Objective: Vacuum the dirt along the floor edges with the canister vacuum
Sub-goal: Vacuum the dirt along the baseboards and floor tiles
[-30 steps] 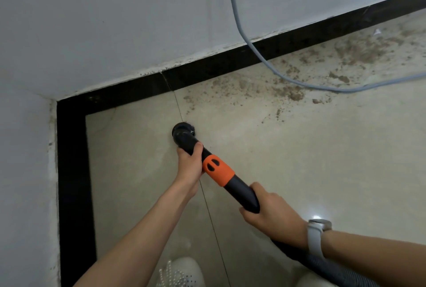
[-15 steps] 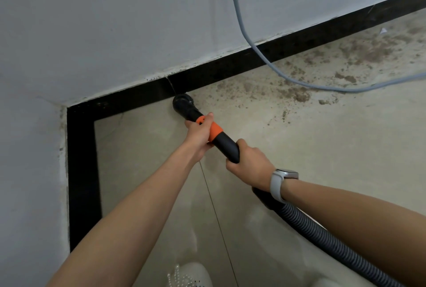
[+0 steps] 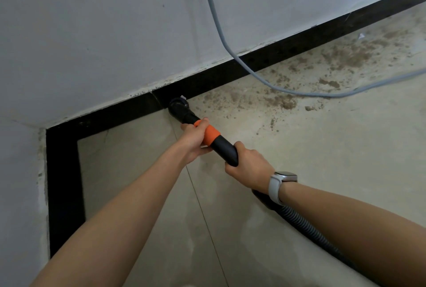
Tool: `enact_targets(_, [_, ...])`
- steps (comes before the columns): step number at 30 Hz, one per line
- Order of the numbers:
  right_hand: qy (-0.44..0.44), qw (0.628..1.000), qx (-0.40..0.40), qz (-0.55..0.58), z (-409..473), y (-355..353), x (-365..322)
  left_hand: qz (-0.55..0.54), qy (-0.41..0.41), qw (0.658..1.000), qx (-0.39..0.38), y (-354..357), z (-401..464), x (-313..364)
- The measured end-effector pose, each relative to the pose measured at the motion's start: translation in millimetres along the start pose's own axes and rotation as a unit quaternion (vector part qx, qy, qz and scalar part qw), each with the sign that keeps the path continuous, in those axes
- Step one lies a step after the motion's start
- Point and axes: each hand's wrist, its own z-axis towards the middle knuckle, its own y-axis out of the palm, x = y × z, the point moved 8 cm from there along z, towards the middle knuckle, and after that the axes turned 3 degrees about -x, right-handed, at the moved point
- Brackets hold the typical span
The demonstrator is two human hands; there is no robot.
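The black vacuum nozzle (image 3: pixel 178 106) presses against the black skirting (image 3: pixel 265 60) where the far wall meets the tiled floor. My left hand (image 3: pixel 192 142) grips the wand at its orange collar (image 3: pixel 211 136). My right hand (image 3: pixel 247 167), with a white watch on its wrist, grips the black wand lower down. The ribbed grey hose (image 3: pixel 306 224) trails away under my right forearm toward the bottom right. Brown dirt (image 3: pixel 281 100) lies scattered along the skirting to the right of the nozzle.
A grey power cord (image 3: pixel 221 33) hangs from a wall socket at the top and loops across the dirty floor to the right edge. The black skirting turns a corner at the left (image 3: pixel 62 171). A small white scrap (image 3: pixel 361 36) lies near the far skirting.
The nozzle has moved forward across the tile from mid-floor up to the skirting. Both hands travelled with it, and my left hand has slid back onto the orange collar.
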Motion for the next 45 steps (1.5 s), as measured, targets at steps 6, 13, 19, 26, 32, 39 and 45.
enact_targets(6, [0.023, 0.999, 0.021, -0.03, -4, -26, 21, 0.021, -0.037, 0.998, -0.056, 35, -2, 9])
enact_targets(13, [0.049, 0.996, 0.068, -0.029, -14, -40, 47, 0.082, -0.008, 0.995, -0.05, 74, 4, 12])
enact_targets(19, [0.08, 0.992, 0.101, 0.002, -24, -51, 69, 0.114, 0.018, 0.992, -0.049, 113, 3, 14])
enact_targets(26, [0.054, 0.994, 0.05, 0.085, -11, -42, 67, 0.12, 0.042, 0.992, 0.012, 98, 3, 16])
enact_targets(32, [0.0, 0.992, -0.037, 0.123, -9, -9, 22, 0.101, 0.045, 0.989, 0.103, 34, -20, 10])
enact_targets(39, [-0.006, 0.989, -0.057, 0.139, -27, 16, 6, 0.078, 0.046, 0.989, 0.114, 8, -40, -7])
enact_targets(45, [-0.01, 0.998, -0.051, 0.025, -68, 18, 21, 0.082, 0.015, 0.994, 0.069, 15, -67, -44])
